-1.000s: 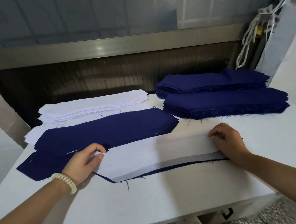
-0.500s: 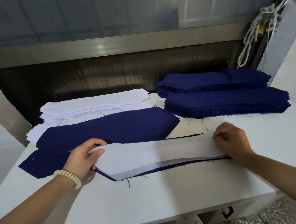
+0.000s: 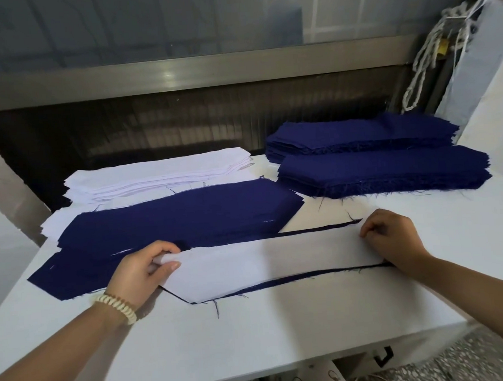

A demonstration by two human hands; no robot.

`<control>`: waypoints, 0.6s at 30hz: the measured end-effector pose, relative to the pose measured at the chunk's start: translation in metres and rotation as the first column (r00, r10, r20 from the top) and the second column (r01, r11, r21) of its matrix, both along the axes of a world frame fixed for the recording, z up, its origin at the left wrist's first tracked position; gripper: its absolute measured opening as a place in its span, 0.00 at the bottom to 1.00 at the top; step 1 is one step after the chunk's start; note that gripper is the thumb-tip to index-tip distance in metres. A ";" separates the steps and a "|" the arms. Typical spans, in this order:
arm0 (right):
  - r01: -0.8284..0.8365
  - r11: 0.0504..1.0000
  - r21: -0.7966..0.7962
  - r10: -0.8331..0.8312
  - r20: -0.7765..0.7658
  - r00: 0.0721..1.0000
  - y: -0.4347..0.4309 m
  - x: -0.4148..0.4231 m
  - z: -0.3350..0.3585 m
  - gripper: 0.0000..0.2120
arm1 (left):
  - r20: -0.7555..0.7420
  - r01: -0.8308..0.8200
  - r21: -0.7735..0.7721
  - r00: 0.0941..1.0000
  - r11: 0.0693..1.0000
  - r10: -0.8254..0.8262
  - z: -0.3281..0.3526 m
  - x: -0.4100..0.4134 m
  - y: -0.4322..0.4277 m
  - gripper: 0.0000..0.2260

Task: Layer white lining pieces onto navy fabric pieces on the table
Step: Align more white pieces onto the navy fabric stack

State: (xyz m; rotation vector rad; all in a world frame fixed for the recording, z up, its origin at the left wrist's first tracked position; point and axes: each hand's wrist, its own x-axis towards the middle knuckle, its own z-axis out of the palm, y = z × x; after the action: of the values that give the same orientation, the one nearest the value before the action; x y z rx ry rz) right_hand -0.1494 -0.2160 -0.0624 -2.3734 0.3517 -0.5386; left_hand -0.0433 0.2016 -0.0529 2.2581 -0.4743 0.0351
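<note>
A white table (image 3: 253, 343) fills the near part of the view, with two bare forearms reaching over it from the bottom corners. The left wrist wears a pale beaded bracelet (image 3: 119, 309).

Just beyond the bare table front, a long white lining piece (image 3: 272, 262) lies flat across the middle, on top of a navy piece (image 3: 279, 283) of much the same shape. Only thin dark slivers of the navy show along the near and far edges of the white, with loose threads trailing from them.

The left hand (image 3: 140, 273) pinches the left end of the white lining piece between thumb and curled fingers, lifting that end slightly. The right hand (image 3: 394, 237) sits on the right end, its fingers curled tightly at the far corner of the white piece, knuckles up.

Behind the left hand, more loose navy pieces (image 3: 181, 218) lie spread flat and overlapping, resting partly on white sheets. Further back on the left is a low stack of white pieces (image 3: 161, 173). On the right, well apart from the hands, are two thick stacks of navy fabric (image 3: 381, 170), one behind the other, with frayed edges.

Past the table runs a dull metal rail (image 3: 195, 70) below a grey window. A knotted white rope (image 3: 422, 62) hangs at the far right.
</note>
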 end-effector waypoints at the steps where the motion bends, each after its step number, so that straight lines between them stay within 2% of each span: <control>1: 0.010 1.000 -0.002 -0.010 0.012 1.000 -0.001 -0.001 0.000 0.14 | 0.005 0.005 0.003 1.000 1.000 -0.005 -0.001 0.000 -0.001 0.12; 18: 0.004 1.000 0.014 -0.005 0.088 0.996 -0.001 -0.007 -0.003 0.15 | 0.057 -0.007 0.106 0.998 0.994 0.001 -0.009 0.004 0.006 0.16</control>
State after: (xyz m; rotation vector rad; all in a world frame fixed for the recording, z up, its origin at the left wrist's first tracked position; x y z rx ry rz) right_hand -0.1567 -0.2173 -0.0655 -2.3282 0.3206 -0.6385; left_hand -0.0395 0.2072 -0.0617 2.3676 -0.5125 0.0785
